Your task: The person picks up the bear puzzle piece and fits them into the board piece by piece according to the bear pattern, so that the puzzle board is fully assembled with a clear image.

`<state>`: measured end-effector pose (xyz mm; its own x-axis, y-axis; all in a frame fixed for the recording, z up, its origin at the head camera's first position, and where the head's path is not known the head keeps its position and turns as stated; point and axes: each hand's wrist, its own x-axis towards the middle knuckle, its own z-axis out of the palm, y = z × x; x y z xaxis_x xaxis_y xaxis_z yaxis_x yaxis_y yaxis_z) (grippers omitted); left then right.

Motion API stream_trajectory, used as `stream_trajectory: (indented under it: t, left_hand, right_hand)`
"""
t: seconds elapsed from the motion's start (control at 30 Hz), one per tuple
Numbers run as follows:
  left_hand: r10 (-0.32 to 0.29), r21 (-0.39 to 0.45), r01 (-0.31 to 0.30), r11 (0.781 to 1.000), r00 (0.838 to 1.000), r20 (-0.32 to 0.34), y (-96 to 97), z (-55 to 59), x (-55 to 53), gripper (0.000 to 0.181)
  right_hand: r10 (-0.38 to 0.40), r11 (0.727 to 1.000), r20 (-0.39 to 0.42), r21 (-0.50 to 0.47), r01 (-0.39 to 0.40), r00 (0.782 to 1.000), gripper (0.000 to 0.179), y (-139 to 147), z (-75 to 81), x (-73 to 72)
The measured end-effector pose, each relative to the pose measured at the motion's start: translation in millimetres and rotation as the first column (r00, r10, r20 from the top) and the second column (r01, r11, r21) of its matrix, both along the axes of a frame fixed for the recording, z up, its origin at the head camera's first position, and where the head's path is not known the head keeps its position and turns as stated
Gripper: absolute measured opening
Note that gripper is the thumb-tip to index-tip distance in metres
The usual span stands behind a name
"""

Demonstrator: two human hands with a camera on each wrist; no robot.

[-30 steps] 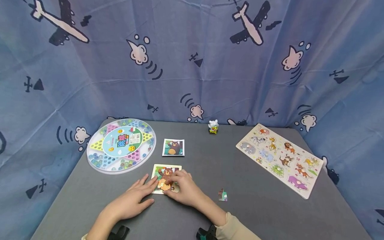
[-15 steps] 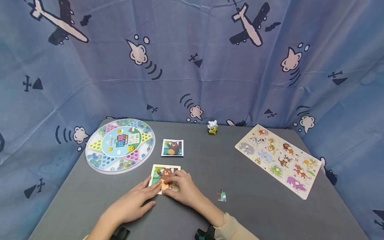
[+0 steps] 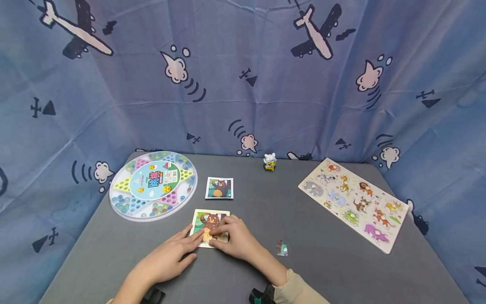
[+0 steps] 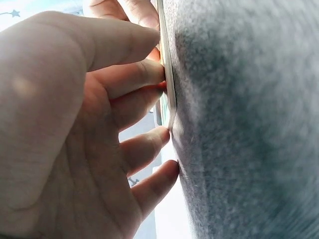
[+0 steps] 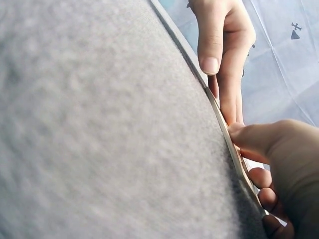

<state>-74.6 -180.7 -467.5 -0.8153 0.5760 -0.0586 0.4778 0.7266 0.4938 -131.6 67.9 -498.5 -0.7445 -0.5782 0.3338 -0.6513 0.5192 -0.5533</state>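
Observation:
A small square jigsaw puzzle (image 3: 210, 220) with a brown bear picture lies in its pale-edged tray on the grey table. My left hand (image 3: 167, 257) rests over the tray's left side, fingers fairly straight and fingertips on the bear's lower part. Above the lower right of the tray, my right hand (image 3: 236, 238) bends its thumb and fingers together at a puzzle piece, which they mostly hide. In the right wrist view, the right thumb (image 5: 249, 137) touches down at the tray's edge (image 5: 227, 134). A loose puzzle piece (image 3: 282, 248) lies right of the right hand.
Beyond the tray lies a bear picture card (image 3: 219, 188). A round Chinese checkers board (image 3: 153, 185) with marbles stands at the left. At the right is a wooden animal puzzle board (image 3: 355, 202). A small white and yellow figurine (image 3: 270, 161) stands at the back, before the blue curtain (image 3: 243, 84).
My left fingers have slid slightly right and further over the puzzle. My right thumb and fingers have shifted only a little at the lower right part. The loose piece stays put.

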Motion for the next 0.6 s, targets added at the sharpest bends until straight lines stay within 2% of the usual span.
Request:
stream_trajectory:
  t: [0.17, 0.4, 0.6]
  left_hand:
    - [0.006, -0.003, -0.006, 1.0, 1.0, 0.017, -1.0, 0.3, 0.4, 0.052]
    - [-0.005, 0.01, 0.005, 1.0, 1.0, -0.009, -1.4, -4.1, 0.0, 0.055]
    - [-0.037, 0.045, 0.039, 0.998, 0.999, -0.027, -2.5, -9.2, -3.3, 0.054]
  right_hand:
    - [0.005, 1.0, -0.015, -0.012, -0.005, 1.0, 0.016, -1.0, -1.7, 0.3]
    - [-0.022, 0.999, 0.02, -0.026, 0.022, 1.0, 0.017, -1.6, -4.2, -0.2]
    - [-0.038, 0.998, 0.041, -0.048, 0.04, 0.998, 0.02, -1.8, -5.5, -1.4]
